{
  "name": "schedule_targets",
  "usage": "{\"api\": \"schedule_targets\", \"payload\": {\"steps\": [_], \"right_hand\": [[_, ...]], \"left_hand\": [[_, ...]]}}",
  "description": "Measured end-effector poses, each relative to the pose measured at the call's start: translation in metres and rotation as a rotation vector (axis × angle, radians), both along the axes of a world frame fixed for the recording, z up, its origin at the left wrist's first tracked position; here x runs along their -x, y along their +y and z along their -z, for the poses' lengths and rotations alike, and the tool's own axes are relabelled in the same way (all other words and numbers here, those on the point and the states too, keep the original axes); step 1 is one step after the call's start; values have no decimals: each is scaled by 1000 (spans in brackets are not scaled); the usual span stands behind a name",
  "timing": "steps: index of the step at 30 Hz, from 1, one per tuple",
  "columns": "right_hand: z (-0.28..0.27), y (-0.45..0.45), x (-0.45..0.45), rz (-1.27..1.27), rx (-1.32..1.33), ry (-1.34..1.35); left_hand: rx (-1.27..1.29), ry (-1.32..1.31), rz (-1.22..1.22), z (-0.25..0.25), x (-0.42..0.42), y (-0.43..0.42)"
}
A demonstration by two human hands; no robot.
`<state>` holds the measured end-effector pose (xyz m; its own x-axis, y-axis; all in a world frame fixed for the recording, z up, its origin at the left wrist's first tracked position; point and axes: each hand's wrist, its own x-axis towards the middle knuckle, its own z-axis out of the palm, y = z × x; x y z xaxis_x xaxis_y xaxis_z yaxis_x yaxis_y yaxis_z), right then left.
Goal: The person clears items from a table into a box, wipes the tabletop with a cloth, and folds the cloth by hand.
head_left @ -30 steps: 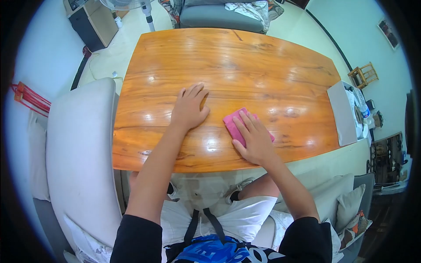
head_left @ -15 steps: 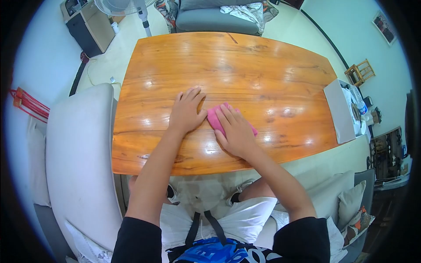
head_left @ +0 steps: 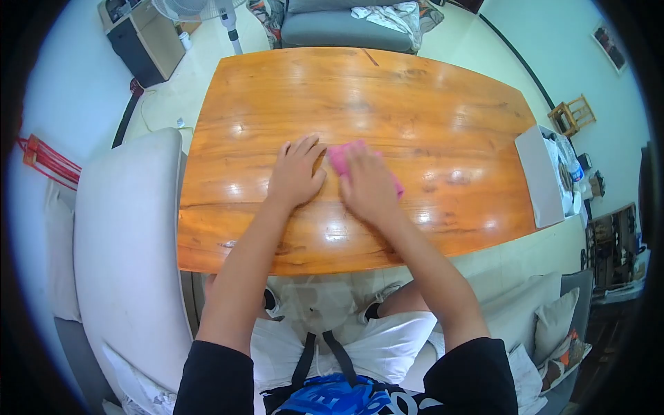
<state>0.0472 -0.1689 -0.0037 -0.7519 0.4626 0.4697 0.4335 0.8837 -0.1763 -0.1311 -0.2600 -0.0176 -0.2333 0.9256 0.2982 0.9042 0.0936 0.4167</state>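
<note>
Resting the left hand (head_left: 297, 174) palm down on the wooden bench (head_left: 277, 97), with fingers a little spread and the grip open. Covering a pink cloth (head_left: 338, 158) with the right hand (head_left: 369, 185), near the left one and to its right. Lying on the bench top around its middle, in the cloth's case, with pink showing by the fingertips and along the outer side of the right hand. Cannot tell, through the blur on those fingers, about the right grip: clasping the cloth or merely pressed over it. Reaching in with both arms from the near edge, out of black sleeves (head_left: 216, 377), above white shorts (head_left: 401, 339). Reflecting light in bright spots across the glossy bench top.

Showing, at the right end of the bench, a white box (head_left: 534, 180) with a clear bottle (head_left: 575, 168) among its contents. Bordering the left end with a pale padded seat (head_left: 124, 228). Showing, beyond the far edge, a grey sofa (head_left: 339, 31) with a white cover (head_left: 394, 15) draped on it, and a standing fan (head_left: 230, 28) to the sofa's left.
</note>
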Motion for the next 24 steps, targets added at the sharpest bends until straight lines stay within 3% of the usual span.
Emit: {"api": "schedule_targets", "payload": {"steps": [3, 6, 8, 11, 15, 18, 22, 24], "right_hand": [[-6, -23, -24, -221, 11, 22], [-18, 13, -53, -116, 286, -154], [2, 68, -55, 162, 198, -149], [17, 98, -34, 215, -7, -3], [-1, 12, -1, 63, 83, -27], [-9, -46, -26, -134, 107, -30], [-10, -22, -52, -248, 200, -3], [-7, 16, -59, -48, 211, -132]], "left_hand": [[-17, -6, 21, 1, 1, 1], [-18, -13, 20, 0, 0, 0], [-17, -19, 15, -3, -1, 0], [-18, -28, 6, -5, -3, -1], [-22, -34, 0, -3, -2, 1], [-53, -25, -3, 1, -1, 2], [-74, -38, -2, -1, -1, 0], [-74, -34, -9, 0, -2, 0]]}}
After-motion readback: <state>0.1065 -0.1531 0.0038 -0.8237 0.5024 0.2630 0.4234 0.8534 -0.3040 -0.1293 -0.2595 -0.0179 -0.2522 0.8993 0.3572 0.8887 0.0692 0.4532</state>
